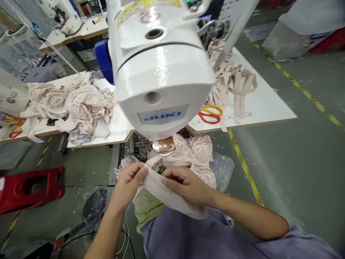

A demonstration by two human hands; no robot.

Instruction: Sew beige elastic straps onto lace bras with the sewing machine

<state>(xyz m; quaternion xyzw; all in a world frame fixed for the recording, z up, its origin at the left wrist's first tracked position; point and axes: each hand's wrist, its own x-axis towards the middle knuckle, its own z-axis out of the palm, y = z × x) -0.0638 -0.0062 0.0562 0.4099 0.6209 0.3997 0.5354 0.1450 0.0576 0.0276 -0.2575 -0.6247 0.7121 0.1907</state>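
Below the white sewing machine head (164, 79), both hands are on a pale beige fabric band (169, 192). My left hand (132, 180) pinches its upper left end between thumb and fingers. On the right, my right hand (185, 183) grips the band's upper edge with curled fingers, its fingertips partly hidden by the fabric. The band hangs down in a curve over my lap. Just behind the hands, beige lace bra pieces (201, 149) lie under the machine. A round metal part with a brown patch (165, 145) shows beneath the machine head.
A heap of beige lace garments (83, 104) covers the left table. Beige straps (239, 86) and red-and-yellow scissors (211, 114) lie on the right table (269, 104). A red stool (51, 185) stands at left, a translucent bin (285, 39) at back right.
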